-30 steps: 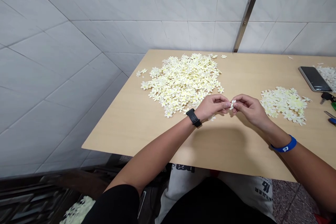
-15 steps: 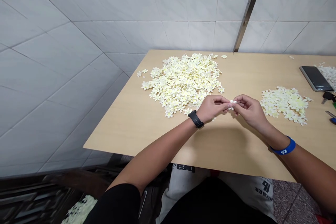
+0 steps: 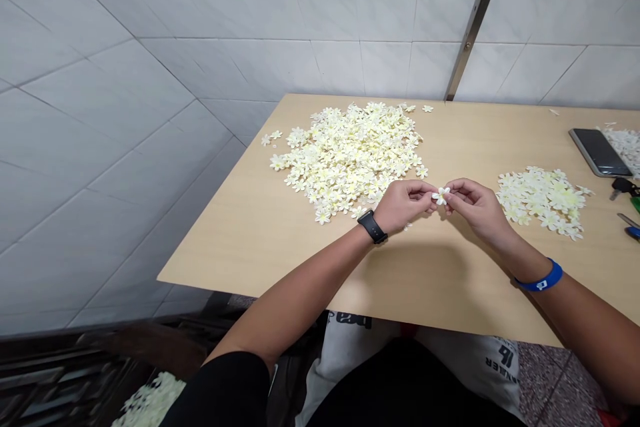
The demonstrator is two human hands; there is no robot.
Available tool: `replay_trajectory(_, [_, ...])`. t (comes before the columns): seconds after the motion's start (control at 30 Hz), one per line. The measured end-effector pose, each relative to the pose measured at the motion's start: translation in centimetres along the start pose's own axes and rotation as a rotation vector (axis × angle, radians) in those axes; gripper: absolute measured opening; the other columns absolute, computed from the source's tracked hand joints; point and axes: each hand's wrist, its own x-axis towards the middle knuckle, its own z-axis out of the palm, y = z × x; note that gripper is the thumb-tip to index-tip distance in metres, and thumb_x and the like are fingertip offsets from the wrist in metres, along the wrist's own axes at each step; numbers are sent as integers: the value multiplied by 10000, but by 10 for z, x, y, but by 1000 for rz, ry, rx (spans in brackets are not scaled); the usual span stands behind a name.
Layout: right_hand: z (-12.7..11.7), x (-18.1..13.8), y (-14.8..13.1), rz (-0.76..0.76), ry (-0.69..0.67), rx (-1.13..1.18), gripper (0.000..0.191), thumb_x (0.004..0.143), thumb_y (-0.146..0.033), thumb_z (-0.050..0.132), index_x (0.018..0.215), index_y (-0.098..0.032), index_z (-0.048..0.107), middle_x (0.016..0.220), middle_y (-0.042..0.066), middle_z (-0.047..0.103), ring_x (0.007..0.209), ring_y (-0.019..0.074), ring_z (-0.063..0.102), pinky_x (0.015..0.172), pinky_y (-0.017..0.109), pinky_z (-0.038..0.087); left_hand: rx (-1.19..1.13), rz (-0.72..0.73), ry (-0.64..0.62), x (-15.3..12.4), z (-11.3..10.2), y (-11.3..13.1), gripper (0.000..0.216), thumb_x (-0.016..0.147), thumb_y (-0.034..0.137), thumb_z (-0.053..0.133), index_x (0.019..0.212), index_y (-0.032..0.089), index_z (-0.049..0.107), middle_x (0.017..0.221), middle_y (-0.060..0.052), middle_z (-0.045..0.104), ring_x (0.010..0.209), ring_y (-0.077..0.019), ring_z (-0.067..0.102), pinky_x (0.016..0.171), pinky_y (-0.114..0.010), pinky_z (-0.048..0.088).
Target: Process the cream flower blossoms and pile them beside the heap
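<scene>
A small white artificial flower (image 3: 441, 196) with a yellow centre is pinched between my two hands above the table. My left hand (image 3: 404, 205), with a black watch on the wrist, grips its left side with thumb and fingers. On the other side my right hand (image 3: 475, 208) holds a petal between thumb and forefinger. A large heap of the same flowers (image 3: 353, 153) lies beyond and left of my hands. To the right of my right hand is a smaller flower pile (image 3: 543, 200).
A phone (image 3: 601, 151) lies at the right, beside small white pieces (image 3: 625, 148), a black key (image 3: 623, 187) and blue-handled scissors (image 3: 633, 232) at the frame edge. Tiled walls meet the wooden table (image 3: 260, 240) behind and left. More white flowers (image 3: 150, 400) sit low at left.
The flower between my hands has turned so its open face and yellow centre show more toward me. Both hands have stayed in nearly the same place.
</scene>
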Motion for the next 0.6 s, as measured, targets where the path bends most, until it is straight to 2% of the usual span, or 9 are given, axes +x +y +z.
replay_trajectory(0.13, [-4,2,2,11,10,12,359,742,-527,851,827,-210,705,666,-5,640,571,125,600,564,271,555,-107,-63,-64,3,-4,-2,176,882,244,713,943,84,755,771,-87,762,704,-128,732,705,-249,622])
replay_trajectory(0.27, [-2,3,7,88,-22,142,406,727,-553,852,881,-217,684,739,7,682,639,155,666,616,325,624,-158,-47,-100,6,-6,-6,300,849,365,780,963,89,752,768,-88,760,706,-142,739,708,-269,628])
replay_trajectory(0.37, [0,2,10,119,-79,202,443,709,-559,865,899,-216,659,758,15,709,656,168,701,645,345,636,-178,-16,-99,5,-5,-8,303,799,358,828,932,98,747,785,-77,762,722,-135,735,729,-264,619])
replay_trajectory(0.6, [-5,3,10,78,-114,93,379,745,-529,853,867,-204,702,719,17,703,622,146,668,628,302,590,-123,-46,-39,5,-4,-9,325,806,394,822,885,102,702,719,-46,712,661,-112,691,674,-247,602])
